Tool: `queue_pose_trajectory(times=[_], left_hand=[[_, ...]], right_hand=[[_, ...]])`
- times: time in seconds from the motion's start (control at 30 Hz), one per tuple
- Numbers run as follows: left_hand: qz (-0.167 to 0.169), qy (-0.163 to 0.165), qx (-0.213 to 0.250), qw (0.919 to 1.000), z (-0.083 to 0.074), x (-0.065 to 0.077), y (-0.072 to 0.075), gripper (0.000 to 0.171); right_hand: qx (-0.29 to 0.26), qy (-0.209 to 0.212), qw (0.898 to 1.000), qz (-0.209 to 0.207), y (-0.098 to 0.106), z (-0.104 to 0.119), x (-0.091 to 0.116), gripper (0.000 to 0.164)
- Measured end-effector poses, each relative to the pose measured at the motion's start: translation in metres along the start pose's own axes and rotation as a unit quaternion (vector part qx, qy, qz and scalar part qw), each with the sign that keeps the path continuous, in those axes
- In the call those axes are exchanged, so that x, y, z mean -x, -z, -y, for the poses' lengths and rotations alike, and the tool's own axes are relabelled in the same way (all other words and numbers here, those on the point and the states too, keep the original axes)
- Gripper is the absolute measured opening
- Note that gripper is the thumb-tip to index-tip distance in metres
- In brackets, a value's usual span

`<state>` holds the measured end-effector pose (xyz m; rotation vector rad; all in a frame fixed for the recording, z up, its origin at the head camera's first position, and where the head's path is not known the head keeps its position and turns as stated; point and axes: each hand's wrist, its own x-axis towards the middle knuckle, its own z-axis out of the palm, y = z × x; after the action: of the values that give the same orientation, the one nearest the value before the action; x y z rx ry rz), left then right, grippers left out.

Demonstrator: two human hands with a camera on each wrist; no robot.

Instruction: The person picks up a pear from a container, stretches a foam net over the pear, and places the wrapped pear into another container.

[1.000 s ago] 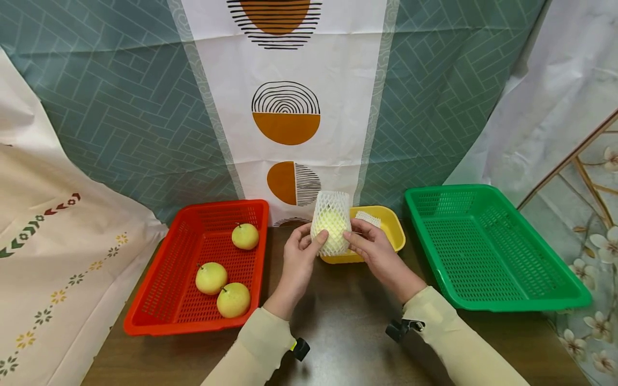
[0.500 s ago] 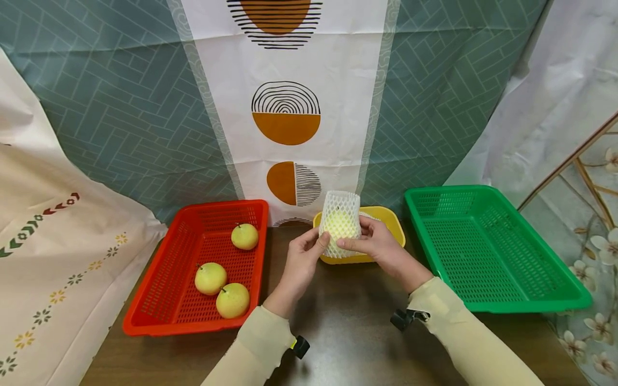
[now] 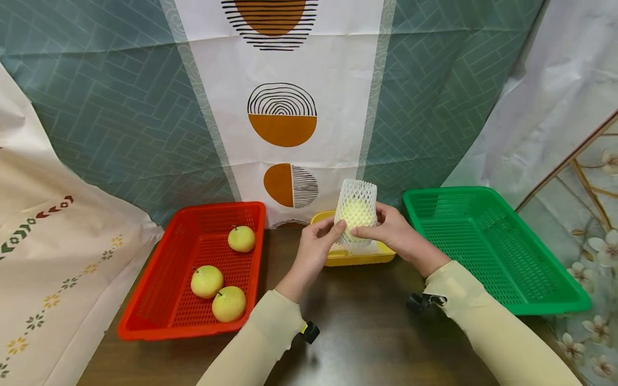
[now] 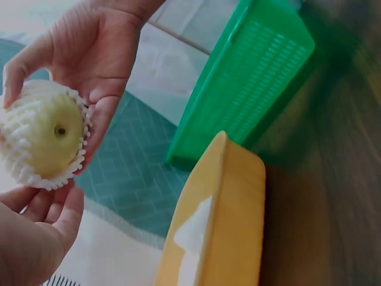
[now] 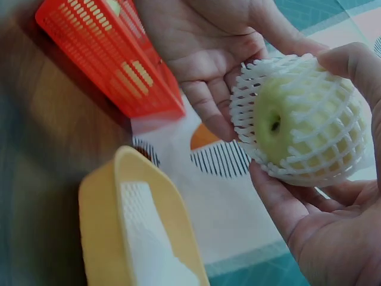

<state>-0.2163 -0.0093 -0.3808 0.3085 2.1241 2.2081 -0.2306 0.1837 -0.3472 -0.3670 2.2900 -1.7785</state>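
A yellow-green pear (image 3: 356, 215) sits inside a white foam net sleeve (image 3: 359, 188), lifted above the yellow basket (image 3: 359, 259). My left hand (image 3: 316, 247) holds the sleeved pear from the left, thumb across its front. From the other side my right hand (image 3: 399, 237) grips it, thumb also on the front. The netting stands up past the fruit at the top in the head view. Both wrist views show the pear's underside (image 4: 58, 128) bare at the sleeve's lower opening, with the netting's edge (image 5: 241, 113) around it.
Left on the table stands a red basket (image 3: 126, 328) with three pears (image 3: 229, 304). A green basket (image 3: 531, 310) stands at the right. More white foam netting (image 5: 143, 226) lies in the yellow basket, which sits between them. A patterned cloth (image 3: 309, 80) hangs behind.
Both hands have carried the sleeved pear to the right. The right thumb has shifted over the front of the sleeve. The head view has shifted slightly.
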Motion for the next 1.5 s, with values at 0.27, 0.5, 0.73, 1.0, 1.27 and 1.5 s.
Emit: queue_pose_trajectory(times=[0.27, 0.5, 0.73, 1.0, 1.27, 1.5], left_hand=[[-0.025, -0.009, 0.082, 0.9963, -0.025, -0.013, -0.034, 0.037], [-0.040, -0.002, 0.054, 0.9977, 0.007, -0.035, -0.071, 0.027], [0.023, -0.044, -0.067, 0.9966, 0.036, -0.035, -0.104, 0.026], [0.082, -0.062, -0.115, 0.9881, 0.055, -0.035, -0.129, 0.029], [0.117, -0.064, -0.153, 0.9792, 0.065, -0.030, -0.151, 0.030], [0.114, -0.070, -0.173, 0.9757, 0.071, -0.032, -0.158, 0.026]], right_hand=[[0.012, 0.001, 0.997, -0.076, 0.036, 0.007, -0.002, 0.067], [-0.010, 0.031, 0.987, -0.155, 0.072, 0.013, -0.005, 0.064], [-0.016, 0.032, 0.977, -0.210, 0.100, 0.004, -0.008, 0.067], [0.018, -0.004, 0.969, -0.246, 0.130, -0.012, -0.014, 0.072], [0.064, -0.048, 0.962, -0.262, 0.152, -0.037, -0.016, 0.073], [0.085, -0.070, 0.959, -0.262, 0.166, -0.059, -0.017, 0.082]])
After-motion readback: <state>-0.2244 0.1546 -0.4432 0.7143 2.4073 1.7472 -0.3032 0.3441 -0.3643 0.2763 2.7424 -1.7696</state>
